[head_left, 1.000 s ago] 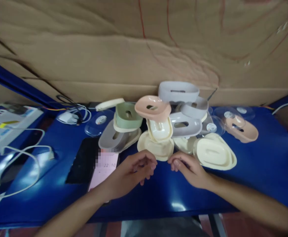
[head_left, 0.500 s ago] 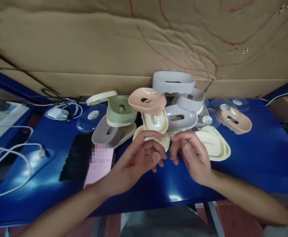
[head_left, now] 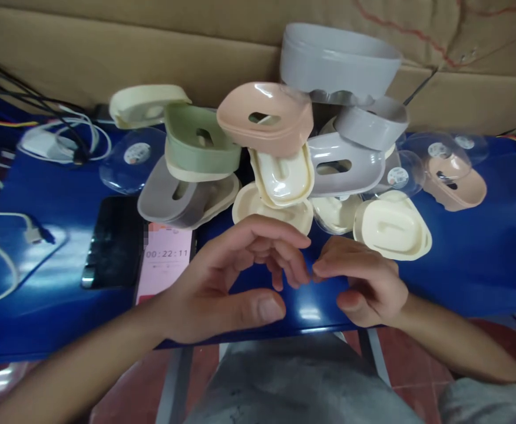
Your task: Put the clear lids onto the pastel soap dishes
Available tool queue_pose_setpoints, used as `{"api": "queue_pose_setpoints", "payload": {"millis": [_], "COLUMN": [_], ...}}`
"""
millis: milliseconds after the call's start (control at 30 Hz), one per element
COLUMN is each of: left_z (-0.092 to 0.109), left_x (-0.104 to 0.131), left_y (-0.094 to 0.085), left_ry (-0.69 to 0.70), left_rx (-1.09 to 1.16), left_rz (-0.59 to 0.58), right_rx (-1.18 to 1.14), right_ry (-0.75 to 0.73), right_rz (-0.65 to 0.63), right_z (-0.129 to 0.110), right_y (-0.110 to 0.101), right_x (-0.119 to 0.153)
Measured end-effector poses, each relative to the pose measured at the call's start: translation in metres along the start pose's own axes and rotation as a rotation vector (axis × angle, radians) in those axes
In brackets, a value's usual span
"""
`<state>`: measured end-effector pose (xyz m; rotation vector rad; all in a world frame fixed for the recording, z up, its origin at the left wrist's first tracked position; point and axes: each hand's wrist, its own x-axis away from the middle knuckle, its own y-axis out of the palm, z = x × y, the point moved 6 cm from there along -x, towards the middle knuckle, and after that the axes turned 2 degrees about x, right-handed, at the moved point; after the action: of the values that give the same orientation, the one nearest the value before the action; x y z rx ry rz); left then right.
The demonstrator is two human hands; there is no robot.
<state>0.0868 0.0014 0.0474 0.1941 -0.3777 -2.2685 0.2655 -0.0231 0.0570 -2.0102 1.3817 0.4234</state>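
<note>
Our blue table (head_left: 461, 271) has plastic dish pile (head_left: 280, 138) along back. Left hand (head_left: 205, 288): fingers loosely curled, thumb well apart, empty. Right hand (head_left: 373, 282), near cream dish (head_left: 390, 228): fingers bent more, thumb apart, nothing held. Guessing we're idle; any grab calls for reaching forward, fingers wider.
</note>
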Motion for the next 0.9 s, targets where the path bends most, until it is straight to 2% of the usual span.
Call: {"api": "queue_pose_setpoints", "payload": {"millis": [100,300,433,533,633,700,800,900], "left_z": [-0.002,-0.014,-0.013,0.003,0.024,0.025,0.014,0.008], "left_x": [-0.003,-0.008,-0.010,-0.009,-0.003,0.002,0.007,0.012], "left_y": [-0.003,-0.009,-0.008,-0.011,-0.019,-0.027,-0.042,-0.048], "left_ry": [-0.014,-0.087,-0.094,0.001,0.275,0.404,0.445,0.489], "left_rx": [-0.014,-0.054,-0.138,-0.482,-1.093,-1.394,-1.643,-1.757], "left_rz": [0.044,0.167,0.177,0.137,0.101,0.058,0.013,0.016], "right_rx": [-0.041,-0.022,0.003,0.099,0.319,0.537,0.825,0.902], "right_ry": [0.115,0.253,0.294,0.257,0.098,-0.018,-0.035,0.005], "right_rz": [0.019,0.120,0.133,0.079,-0.053,-0.149,-0.286,-0.336], "right_z": [0.008,0.013,0.012,0.014,0.018,0.022,0.034,0.040], "right_y": [0.001,-0.008,-0.009,-0.006,0.005,0.015,0.028,0.032], "right_x": [0.004,0.010,0.005,0.001,0.000,0.002,0.007,0.009]}}
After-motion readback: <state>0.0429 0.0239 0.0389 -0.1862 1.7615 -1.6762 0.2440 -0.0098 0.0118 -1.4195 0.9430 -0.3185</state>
